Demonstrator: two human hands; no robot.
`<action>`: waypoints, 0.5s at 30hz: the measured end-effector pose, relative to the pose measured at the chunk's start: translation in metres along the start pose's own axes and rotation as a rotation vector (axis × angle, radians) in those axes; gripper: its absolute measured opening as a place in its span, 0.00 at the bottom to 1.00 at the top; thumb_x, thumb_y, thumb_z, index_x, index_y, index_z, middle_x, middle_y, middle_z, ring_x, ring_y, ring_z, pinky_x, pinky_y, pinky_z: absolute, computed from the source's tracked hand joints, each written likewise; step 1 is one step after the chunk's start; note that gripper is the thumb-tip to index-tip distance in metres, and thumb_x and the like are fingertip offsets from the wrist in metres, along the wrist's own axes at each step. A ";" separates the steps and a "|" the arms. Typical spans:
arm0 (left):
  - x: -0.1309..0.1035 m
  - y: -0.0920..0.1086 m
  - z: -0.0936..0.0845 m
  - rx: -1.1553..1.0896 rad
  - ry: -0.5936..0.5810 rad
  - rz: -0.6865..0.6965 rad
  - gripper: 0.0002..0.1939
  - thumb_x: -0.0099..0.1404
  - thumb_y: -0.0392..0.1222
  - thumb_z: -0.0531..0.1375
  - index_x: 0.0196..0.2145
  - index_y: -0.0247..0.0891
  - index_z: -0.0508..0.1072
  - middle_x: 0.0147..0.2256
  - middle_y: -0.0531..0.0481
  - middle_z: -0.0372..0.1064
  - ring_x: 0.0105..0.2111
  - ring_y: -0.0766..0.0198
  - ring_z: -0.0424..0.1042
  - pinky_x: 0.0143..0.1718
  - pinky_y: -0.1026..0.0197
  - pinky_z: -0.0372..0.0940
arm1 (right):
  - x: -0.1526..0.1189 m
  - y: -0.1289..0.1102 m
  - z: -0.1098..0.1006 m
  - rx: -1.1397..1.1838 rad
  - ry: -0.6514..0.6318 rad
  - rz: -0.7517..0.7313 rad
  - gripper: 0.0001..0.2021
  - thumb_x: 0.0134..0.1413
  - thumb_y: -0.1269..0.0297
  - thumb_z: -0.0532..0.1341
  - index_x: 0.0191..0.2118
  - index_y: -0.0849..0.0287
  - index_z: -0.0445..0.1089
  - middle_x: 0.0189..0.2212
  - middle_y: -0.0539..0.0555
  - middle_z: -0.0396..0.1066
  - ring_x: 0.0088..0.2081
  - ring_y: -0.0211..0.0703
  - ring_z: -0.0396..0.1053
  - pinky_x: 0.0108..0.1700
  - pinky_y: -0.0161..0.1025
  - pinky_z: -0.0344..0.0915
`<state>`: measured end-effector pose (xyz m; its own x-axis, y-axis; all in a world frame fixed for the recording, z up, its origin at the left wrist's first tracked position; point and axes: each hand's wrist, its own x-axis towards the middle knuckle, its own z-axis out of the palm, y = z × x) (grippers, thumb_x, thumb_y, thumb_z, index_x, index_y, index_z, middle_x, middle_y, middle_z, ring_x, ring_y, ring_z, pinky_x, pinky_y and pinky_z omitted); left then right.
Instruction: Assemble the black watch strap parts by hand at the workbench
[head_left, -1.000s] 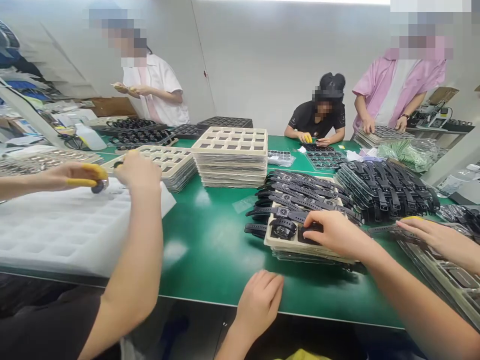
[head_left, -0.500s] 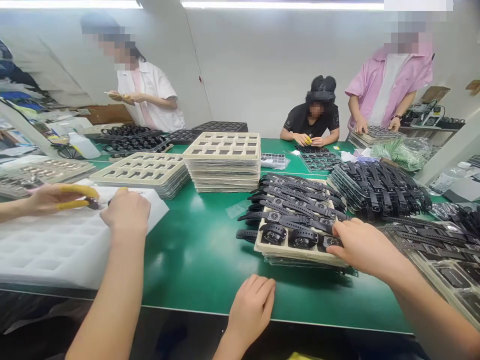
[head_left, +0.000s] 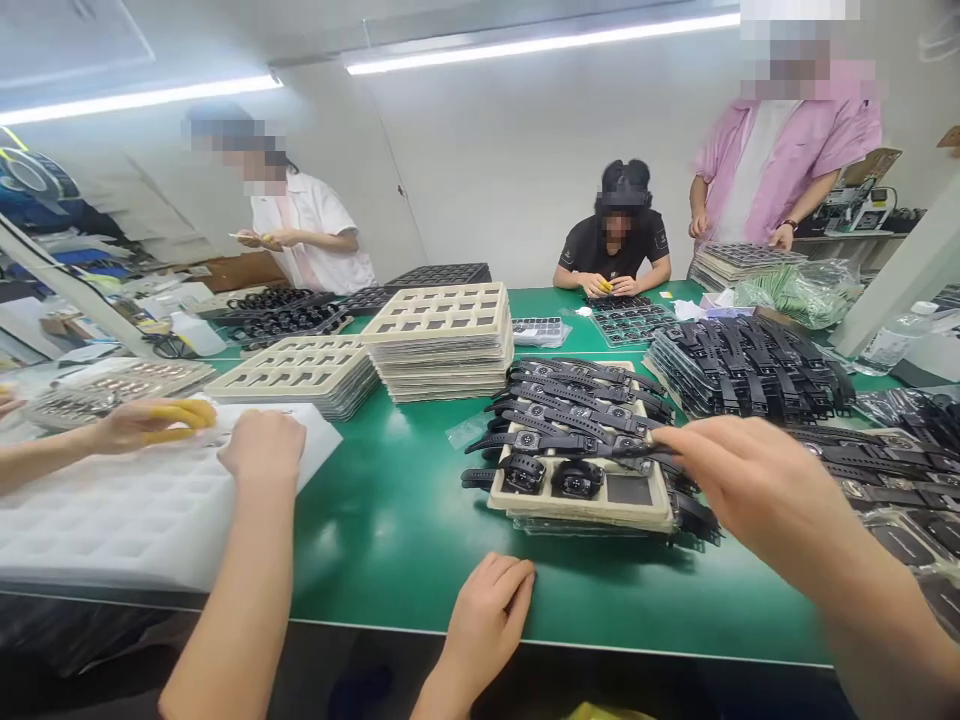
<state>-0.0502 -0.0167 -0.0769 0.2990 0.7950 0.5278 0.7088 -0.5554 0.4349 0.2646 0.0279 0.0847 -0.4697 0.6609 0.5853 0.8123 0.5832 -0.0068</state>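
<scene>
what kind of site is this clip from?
Most likely a smartwatch assembly or packing line. Black watches fill a beige tray on a green bench, empty compartment trays stand stacked, and several people work around it. The right hand lifts one watch.

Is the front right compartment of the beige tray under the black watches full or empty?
Empty: the beige tray shows a bare dark compartment beside two black watches.

Beige moulded tray of black strapped watches (head_left: 581, 500) sits on the green table mat (head_left: 397, 520), centre-right, right hand (head_left: 739, 480) just beside its right edge, left hand (head_left: 487, 610) on the mat's near edge before it. Tall stack of beige compartment trays (head_left: 442, 340) behind-left; white foam tray (head_left: 127, 510) far left; black strap pile (head_left: 750, 365) behind-right.
</scene>
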 end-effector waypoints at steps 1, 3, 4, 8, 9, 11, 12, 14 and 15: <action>0.002 0.004 -0.005 -0.039 0.032 0.001 0.10 0.71 0.33 0.55 0.39 0.39 0.76 0.33 0.48 0.77 0.32 0.60 0.74 0.34 0.59 0.72 | 0.001 0.001 -0.007 -0.002 0.112 -0.027 0.18 0.64 0.76 0.56 0.53 0.51 0.74 0.45 0.56 0.79 0.45 0.53 0.76 0.47 0.49 0.69; 0.009 0.013 -0.020 -0.104 0.148 0.003 0.09 0.70 0.32 0.57 0.41 0.40 0.76 0.34 0.49 0.77 0.34 0.61 0.75 0.36 0.60 0.72 | 0.001 0.005 -0.020 0.059 0.354 -0.058 0.18 0.62 0.77 0.61 0.50 0.48 0.77 0.42 0.53 0.79 0.43 0.51 0.76 0.49 0.49 0.70; 0.014 0.018 -0.029 -0.129 0.225 0.002 0.09 0.70 0.32 0.58 0.41 0.40 0.77 0.34 0.49 0.76 0.35 0.61 0.75 0.38 0.60 0.72 | 0.000 0.007 -0.026 0.115 0.472 -0.072 0.18 0.60 0.78 0.63 0.49 0.47 0.78 0.40 0.52 0.79 0.41 0.51 0.76 0.47 0.49 0.71; 0.040 0.049 -0.057 -0.360 0.393 -0.067 0.11 0.72 0.40 0.57 0.49 0.40 0.76 0.42 0.44 0.75 0.41 0.58 0.74 0.45 0.57 0.72 | -0.007 0.006 -0.034 0.437 0.662 -0.169 0.17 0.57 0.78 0.64 0.44 0.46 0.80 0.36 0.52 0.78 0.38 0.51 0.76 0.40 0.49 0.74; 0.047 0.059 -0.060 -0.486 0.354 -0.087 0.15 0.74 0.45 0.55 0.52 0.39 0.75 0.45 0.42 0.75 0.42 0.57 0.74 0.46 0.56 0.72 | -0.008 0.002 -0.032 0.520 0.597 -0.207 0.16 0.59 0.77 0.63 0.43 0.47 0.80 0.35 0.52 0.79 0.38 0.51 0.75 0.39 0.49 0.74; 0.061 0.080 -0.056 -0.796 0.166 -0.087 0.23 0.75 0.54 0.51 0.54 0.36 0.74 0.47 0.38 0.75 0.45 0.54 0.74 0.49 0.52 0.71 | -0.008 -0.009 -0.022 0.653 0.399 -0.277 0.13 0.62 0.74 0.62 0.43 0.48 0.80 0.34 0.52 0.80 0.37 0.50 0.75 0.39 0.49 0.74; 0.066 0.090 -0.050 -0.938 0.020 -0.096 0.26 0.74 0.59 0.50 0.49 0.35 0.77 0.44 0.38 0.76 0.43 0.54 0.74 0.49 0.52 0.70 | -0.008 -0.016 -0.015 0.699 0.299 -0.303 0.12 0.63 0.72 0.62 0.43 0.48 0.79 0.33 0.52 0.80 0.36 0.49 0.74 0.39 0.48 0.74; 0.074 0.102 -0.032 -1.168 -0.320 -0.197 0.31 0.73 0.63 0.49 0.36 0.32 0.79 0.33 0.40 0.76 0.33 0.59 0.75 0.40 0.57 0.71 | -0.009 -0.027 0.000 0.755 0.186 -0.313 0.11 0.63 0.72 0.63 0.44 0.47 0.78 0.33 0.51 0.81 0.35 0.48 0.74 0.38 0.46 0.75; 0.077 0.104 -0.021 -1.280 -0.405 -0.271 0.33 0.72 0.65 0.50 0.31 0.31 0.78 0.27 0.42 0.75 0.27 0.62 0.72 0.33 0.60 0.69 | -0.011 -0.032 0.009 0.763 0.180 -0.297 0.11 0.61 0.72 0.65 0.44 0.46 0.78 0.33 0.51 0.81 0.35 0.48 0.74 0.38 0.46 0.75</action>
<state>0.0334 -0.0189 0.0241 0.5682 0.8058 0.1670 -0.2399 -0.0319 0.9703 0.2410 0.0062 0.0713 -0.5119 0.3820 0.7695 0.1764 0.9234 -0.3410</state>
